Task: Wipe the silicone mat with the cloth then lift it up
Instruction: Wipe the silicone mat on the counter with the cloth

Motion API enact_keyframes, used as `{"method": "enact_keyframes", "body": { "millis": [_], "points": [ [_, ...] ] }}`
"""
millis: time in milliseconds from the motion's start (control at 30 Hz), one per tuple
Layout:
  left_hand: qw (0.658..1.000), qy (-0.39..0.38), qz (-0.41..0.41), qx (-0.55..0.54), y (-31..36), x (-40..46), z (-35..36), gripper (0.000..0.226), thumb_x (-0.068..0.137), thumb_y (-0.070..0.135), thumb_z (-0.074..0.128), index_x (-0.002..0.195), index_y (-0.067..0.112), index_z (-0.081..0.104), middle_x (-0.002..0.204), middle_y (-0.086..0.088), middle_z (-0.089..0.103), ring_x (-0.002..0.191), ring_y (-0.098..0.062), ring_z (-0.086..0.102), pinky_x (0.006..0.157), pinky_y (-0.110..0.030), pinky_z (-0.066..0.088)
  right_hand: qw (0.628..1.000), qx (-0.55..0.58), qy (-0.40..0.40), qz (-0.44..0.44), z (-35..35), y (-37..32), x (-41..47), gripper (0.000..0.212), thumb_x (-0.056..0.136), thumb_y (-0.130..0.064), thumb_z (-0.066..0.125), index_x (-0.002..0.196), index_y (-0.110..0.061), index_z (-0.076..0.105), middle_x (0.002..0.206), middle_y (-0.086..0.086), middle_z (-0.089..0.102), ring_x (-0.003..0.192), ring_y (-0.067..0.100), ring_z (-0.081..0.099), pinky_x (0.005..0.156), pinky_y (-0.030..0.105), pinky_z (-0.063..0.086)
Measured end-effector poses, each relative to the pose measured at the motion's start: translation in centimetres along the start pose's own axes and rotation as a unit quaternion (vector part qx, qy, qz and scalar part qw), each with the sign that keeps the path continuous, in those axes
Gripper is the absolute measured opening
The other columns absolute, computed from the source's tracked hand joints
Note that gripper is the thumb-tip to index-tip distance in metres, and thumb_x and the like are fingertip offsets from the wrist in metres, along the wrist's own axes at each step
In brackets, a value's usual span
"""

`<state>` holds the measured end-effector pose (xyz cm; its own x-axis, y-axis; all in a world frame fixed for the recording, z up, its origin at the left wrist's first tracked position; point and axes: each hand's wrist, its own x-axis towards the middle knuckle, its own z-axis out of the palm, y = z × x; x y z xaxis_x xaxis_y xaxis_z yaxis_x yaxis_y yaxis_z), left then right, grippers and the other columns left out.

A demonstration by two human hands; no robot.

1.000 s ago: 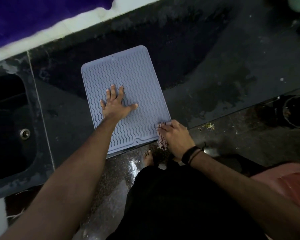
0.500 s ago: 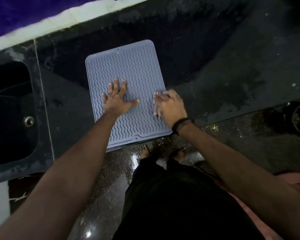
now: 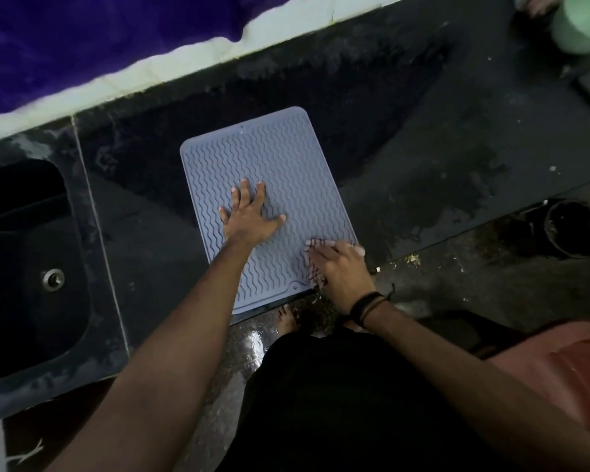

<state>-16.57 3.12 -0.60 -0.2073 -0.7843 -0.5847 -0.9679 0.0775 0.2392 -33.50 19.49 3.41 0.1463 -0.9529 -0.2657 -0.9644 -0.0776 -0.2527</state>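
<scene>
A grey-blue silicone mat point(image 3: 280, 155) with wavy ridges lies flat on the dark counter, its near edge at the counter's front. My left hand point(image 3: 249, 216) presses flat on the mat's middle, fingers spread. My right hand point(image 3: 338, 270) rests on the mat's near right corner, closed on a small patterned cloth point(image 3: 312, 264), most of which is hidden under the palm and fingers.
A dark sink point(image 3: 24, 267) with a metal drain point(image 3: 53, 278) lies to the left. The counter point(image 3: 457, 148) looks wet right of the mat. A pale green container point(image 3: 583, 22) stands at the far right, a dark round bin point(image 3: 573, 229) on the floor, a pinkish object point(image 3: 566, 369) at lower right.
My right hand with the cloth slid from the mat's right edge back toward the near right corner. My left hand stayed pressed on the mat.
</scene>
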Motion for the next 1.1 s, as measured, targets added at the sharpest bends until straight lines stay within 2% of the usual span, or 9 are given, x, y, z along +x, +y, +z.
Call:
{"method": "enact_keyframes", "body": {
  "millis": [200,300,433,567,667,733,833,1000,1100],
  "points": [
    [1.0,0.008,0.018,-0.01,0.0,-0.5,0.1,0.093,0.098,0.068,0.046,0.164,0.03,-0.009,0.168,-0.003,-0.029,0.156,-0.028,-0.022,0.124,-0.058,-0.008,0.999,-0.027,-0.005,0.044,0.4,0.9,-2.8,0.04,0.073,-0.019,0.064,0.113,-0.025,0.068,0.115,-0.006,0.066,0.109,0.026,0.052,0.089,0.037,0.047],
    [1.0,0.008,0.024,-0.01,-0.2,-0.6,0.0,0.091,0.1,0.067,0.043,0.164,0.029,-0.009,0.168,-0.004,-0.029,0.156,-0.028,-0.022,0.124,-0.059,-0.008,0.996,-0.032,0.04,0.066,-0.5,-0.5,-1.4,0.033,0.071,-0.023,0.068,0.104,-0.018,0.07,0.102,-0.001,0.07,0.098,0.028,0.053,0.078,0.037,0.048],
    [0.999,0.01,0.026,-0.021,-0.2,-0.6,0.0,0.09,0.1,0.066,0.045,0.164,0.029,-0.007,0.168,-0.003,-0.028,0.156,-0.028,-0.022,0.124,-0.06,-0.006,0.998,0.012,0.061,0.023,-0.7,-4.8,3.5,0.055,0.069,-0.015,0.074,0.123,-0.015,0.062,0.124,0.001,0.063,0.107,0.03,0.05,0.085,0.041,0.045],
    [0.999,0.019,0.029,-0.033,-0.5,-0.3,0.3,0.09,0.099,0.065,0.047,0.165,0.031,-0.004,0.169,-0.002,-0.025,0.157,-0.026,-0.02,0.125,-0.058,-0.007,0.998,-0.003,0.043,-0.045,0.6,-7.2,6.1,0.042,0.078,-0.004,0.063,0.119,-0.013,0.066,0.119,0.006,0.064,0.113,0.033,0.051,0.087,0.045,0.044],
    [0.999,0.023,0.026,-0.038,-0.6,0.0,0.6,0.092,0.098,0.065,0.049,0.164,0.031,-0.004,0.169,-0.002,-0.025,0.157,-0.026,-0.02,0.123,-0.057,-0.009,0.998,-0.016,0.051,-0.031,0.7,-4.5,4.7,0.045,0.081,-0.017,0.063,0.126,-0.025,0.061,0.128,-0.005,0.061,0.112,0.028,0.05,0.088,0.041,0.043],
    [0.999,0.026,0.03,-0.034,-0.7,0.2,0.7,0.093,0.097,0.066,0.049,0.164,0.031,-0.004,0.169,-0.002,-0.026,0.157,-0.026,-0.02,0.122,-0.057,-0.009,0.998,-0.028,0.063,-0.015,0.5,-2.2,3.8,0.045,0.081,-0.022,0.059,0.126,-0.026,0.061,0.127,-0.006,0.062,0.109,0.029,0.051,0.085,0.039,0.045],
    [0.998,0.028,0.032,-0.036,-0.9,0.4,0.9,0.094,0.097,0.067,0.05,0.164,0.031,-0.004,0.169,-0.002,-0.026,0.157,-0.026,-0.02,0.122,-0.058,-0.01,0.995,-0.051,0.081,0.01,-0.2,-0.1,3.3,0.039,0.084,-0.018,0.053,0.12,-0.025,0.065,0.12,-0.005,0.066,0.104,0.03,0.053,0.08,0.039,0.045],
    [0.998,0.025,0.033,-0.039,-1.1,0.6,1.2,0.093,0.097,0.068,0.047,0.164,0.033,-0.006,0.168,-0.001,-0.028,0.156,-0.025,-0.024,0.122,-0.058,-0.013,0.994,-0.056,0.05,0.074,-1.7,2.6,4.4,0.043,0.083,-0.023,0.065,0.126,-0.022,0.06,0.122,0.0,0.064,0.105,0.029,0.047,0.084,0.043,0.044],
    [0.998,0.035,0.038,-0.044,-1.1,0.5,1.5,0.091,0.098,0.068,0.046,0.164,0.033,-0.006,0.168,0.0,-0.028,0.155,-0.024,-0.024,0.121,-0.057,-0.015,0.991,-0.008,0.098,0.087,-2.9,2.5,7.6,0.046,0.078,-0.012,0.065,0.124,-0.017,0.06,0.124,0.003,0.064,0.106,0.031,0.047,0.085,0.042,0.046]
  ]
}}
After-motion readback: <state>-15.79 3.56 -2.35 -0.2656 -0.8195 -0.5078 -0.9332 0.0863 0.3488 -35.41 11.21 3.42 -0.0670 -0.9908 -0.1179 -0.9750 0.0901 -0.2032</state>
